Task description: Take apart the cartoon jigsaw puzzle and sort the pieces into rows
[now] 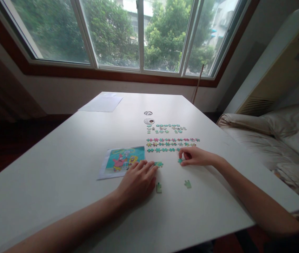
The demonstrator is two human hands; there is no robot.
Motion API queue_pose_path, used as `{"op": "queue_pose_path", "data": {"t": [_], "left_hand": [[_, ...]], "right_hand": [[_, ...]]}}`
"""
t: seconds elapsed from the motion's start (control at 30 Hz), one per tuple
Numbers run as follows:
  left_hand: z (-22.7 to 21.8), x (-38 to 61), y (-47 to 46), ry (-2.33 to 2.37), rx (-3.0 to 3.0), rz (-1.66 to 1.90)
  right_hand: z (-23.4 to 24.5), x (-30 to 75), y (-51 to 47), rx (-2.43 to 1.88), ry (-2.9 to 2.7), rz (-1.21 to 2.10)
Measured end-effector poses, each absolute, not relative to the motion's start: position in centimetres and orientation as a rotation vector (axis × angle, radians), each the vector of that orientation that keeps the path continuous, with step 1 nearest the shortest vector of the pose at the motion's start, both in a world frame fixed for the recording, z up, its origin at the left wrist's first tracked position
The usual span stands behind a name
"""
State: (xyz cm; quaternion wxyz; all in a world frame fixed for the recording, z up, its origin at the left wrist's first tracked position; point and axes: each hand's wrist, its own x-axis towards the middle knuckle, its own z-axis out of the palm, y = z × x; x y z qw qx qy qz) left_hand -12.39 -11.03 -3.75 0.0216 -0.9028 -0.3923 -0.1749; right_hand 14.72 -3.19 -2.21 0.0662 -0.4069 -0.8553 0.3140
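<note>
My left hand (140, 177) lies palm down with its fingers stretched out, across the lower right part of a printed cartoon picture sheet (116, 158). Its fingertips are beside a small greenish group of jigsaw pieces (159, 164), partly hidden by them. My right hand (194, 156) pinches a teal jigsaw piece (180, 161) between thumb and forefinger, at the table surface. Closer to me lie two loose green pieces, one on the left (159, 188) and one on the right (187, 184). Beyond my hands, rows of jigsaw pieces (167, 144) are laid out flat.
Farther up the white table (60, 151) are more small pieces (167, 125) and two round discs, the nearer (149, 121) and the farther (148, 113). White paper (102, 103) lies at the far left corner. A pale sofa (265, 133) stands on the right.
</note>
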Motion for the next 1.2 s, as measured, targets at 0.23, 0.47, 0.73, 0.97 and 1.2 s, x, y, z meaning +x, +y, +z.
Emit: {"op": "queue_pose_path", "data": {"t": [0.23, 0.47, 0.73, 0.97, 1.2], "left_hand": [[-3.9, -12.4, -11.0, -1.210, -2.813, -0.538], [-3.7, -12.3, -11.1, -1.261, -2.786, -0.484], [-3.9, -12.3, -11.0, -1.289, -2.738, -0.480], [-4.0, -12.2, -11.0, -1.327, -2.718, -0.448], [-4.1, -12.5, -10.9, -1.328, -2.751, -0.451]], "right_hand": [[-2.3, 14.6, -3.2, -1.229, -2.582, 0.925], [-2.3, 14.5, -3.2, -1.233, -2.576, 0.926], [-2.7, 14.6, -3.0, -1.241, -2.559, 0.920], [-2.5, 14.8, -3.0, -1.233, -2.547, 0.966], [-1.5, 15.8, 0.6, -1.292, -2.480, 0.666]]}}
